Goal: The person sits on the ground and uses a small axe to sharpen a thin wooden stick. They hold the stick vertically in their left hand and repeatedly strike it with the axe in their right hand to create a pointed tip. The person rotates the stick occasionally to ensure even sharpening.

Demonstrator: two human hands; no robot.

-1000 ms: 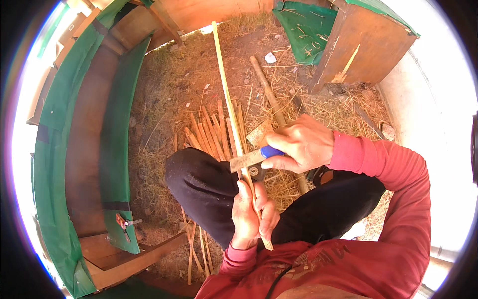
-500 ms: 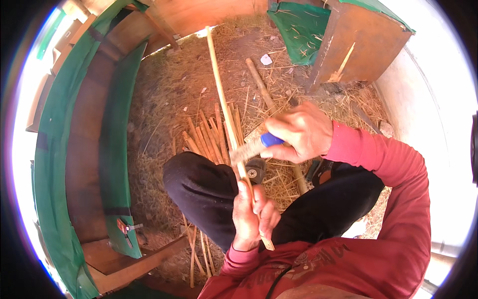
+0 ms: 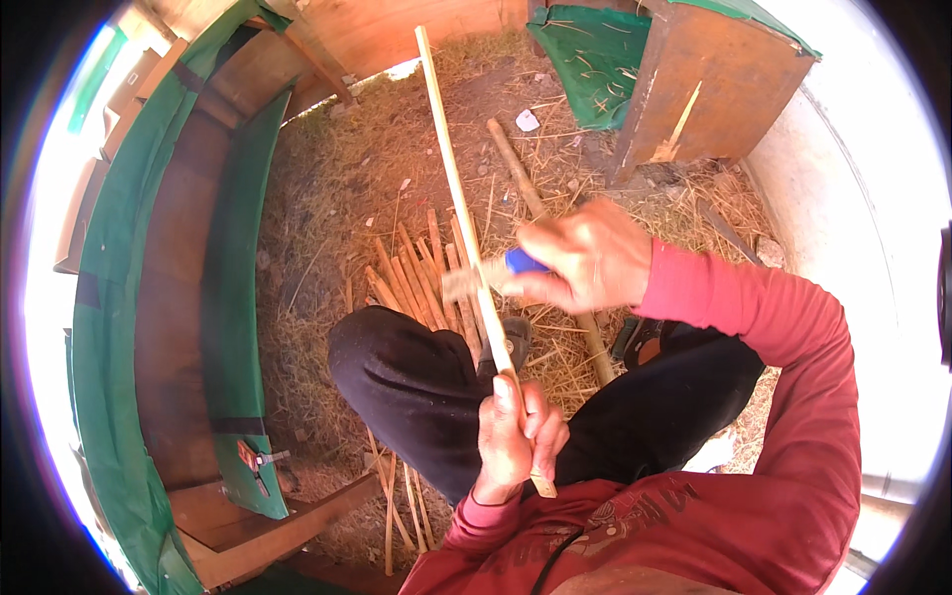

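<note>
A long pale wooden stick point(image 3: 451, 174) slants up and away from my lap. My left hand point(image 3: 516, 436) is closed round its lower part, thumb along the top, and a short end sticks out below the fist. In my right hand point(image 3: 595, 260) is a knife point(image 3: 526, 262) with a blue handle, gripped in closed fingers. Its broad blade, smeared by motion, crosses the stick a little above my left hand. Whether the edge is biting into the wood cannot be made out.
A bundle of reddish-brown sticks point(image 3: 416, 273) lies beyond my bent knees, near my shoe. Behind it a round pole point(image 3: 518, 169) rests on the straw-strewn ground. Green-covered wooden shelving point(image 3: 233, 297) stands left, with a small tool point(image 3: 260, 458) on it. A brown wooden box point(image 3: 719, 89) is far right.
My left hand has shifted slightly right and up with the stick, whose far end now reaches higher. My right hand and the knife have moved slightly left.
</note>
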